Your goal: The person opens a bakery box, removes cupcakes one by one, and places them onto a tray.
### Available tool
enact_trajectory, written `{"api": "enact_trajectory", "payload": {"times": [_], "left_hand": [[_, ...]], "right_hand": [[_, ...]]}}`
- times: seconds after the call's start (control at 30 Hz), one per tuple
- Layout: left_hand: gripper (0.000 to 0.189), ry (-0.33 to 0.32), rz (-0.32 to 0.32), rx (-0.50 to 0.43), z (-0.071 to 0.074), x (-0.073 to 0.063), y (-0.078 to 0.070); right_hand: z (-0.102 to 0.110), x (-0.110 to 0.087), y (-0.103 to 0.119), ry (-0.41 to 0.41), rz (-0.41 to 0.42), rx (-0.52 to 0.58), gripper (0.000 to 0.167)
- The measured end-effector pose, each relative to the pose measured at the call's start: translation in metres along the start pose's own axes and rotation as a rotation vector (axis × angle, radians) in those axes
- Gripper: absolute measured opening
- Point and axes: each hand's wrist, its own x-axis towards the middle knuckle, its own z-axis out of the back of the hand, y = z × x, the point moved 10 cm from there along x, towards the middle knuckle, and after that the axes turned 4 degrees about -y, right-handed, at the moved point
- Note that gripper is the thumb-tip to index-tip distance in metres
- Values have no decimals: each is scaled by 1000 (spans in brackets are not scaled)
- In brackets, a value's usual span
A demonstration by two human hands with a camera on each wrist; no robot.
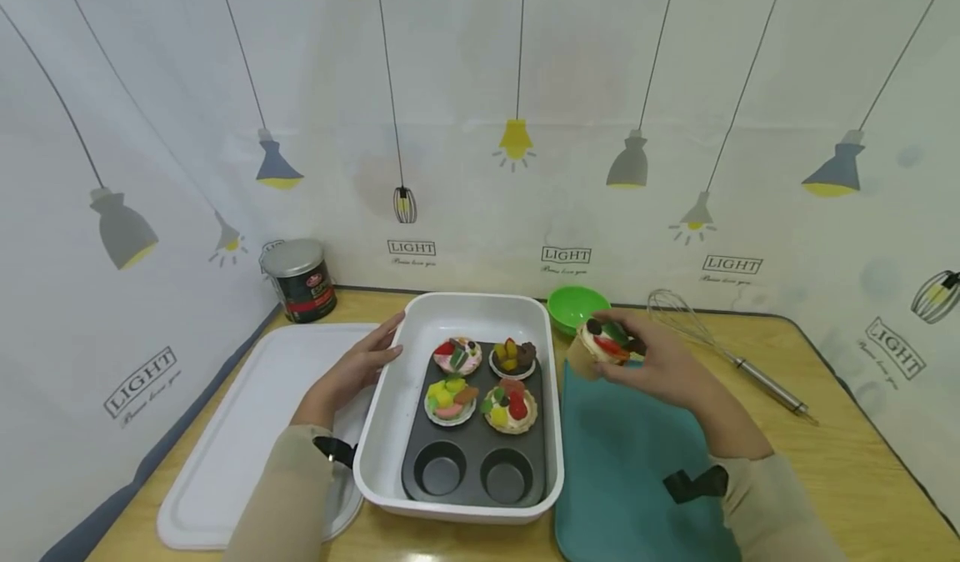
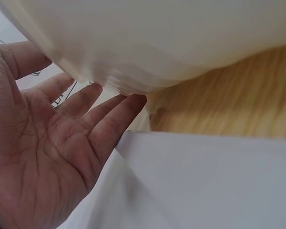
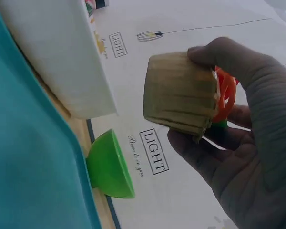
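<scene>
My right hand (image 1: 660, 362) holds a toy cupcake (image 1: 595, 351) with fruit on its cream, above the upper edge of the teal tray (image 1: 630, 462). In the right wrist view, the thumb and fingers pinch the cupcake's tan ridged wrapper (image 3: 178, 90). My left hand (image 1: 360, 370) grips the side rim of a white rectangular basin (image 1: 382, 454); its fingers (image 2: 109, 124) touch the outer wall in the left wrist view. Within the basin lies a dark muffin pan (image 1: 472, 454). Several fruit-topped toy tarts, including a cream one (image 1: 510, 408), sit in its upper cups; the two nearest cups are bare.
A white lid-like tray (image 1: 232, 437) lies left of the basin, with a dark lidded can (image 1: 302, 283) behind it. Behind the teal tray stands a green bowl (image 1: 576, 308). A metal whisk (image 1: 731, 358) lies at the right. Patterned curtain (image 1: 465, 162) surrounds the table.
</scene>
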Motion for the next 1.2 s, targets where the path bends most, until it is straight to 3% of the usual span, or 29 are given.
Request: {"api": "enact_trajectory", "payload": {"times": [0.23,0.47,0.7,0.9,1.2], "left_hand": [[67,-17,15,3,1,-1,2],[67,-16,19,2,2,1,3],[67,6,-5,-19,0,0,2],[67,7,-7,-20,-2,-1,4],[67,-19,15,-5,2,0,5]], "right_hand": [[-4,3,-36,-63,-125,-115,64],[-18,-1,-67,-61,-228,-177,65],[-30,-3,-81,-44,-258,-145,64],[-36,-8,-96,-82,-275,-168,64],[-46,-16,-118,-82,-317,-104,77]]}}
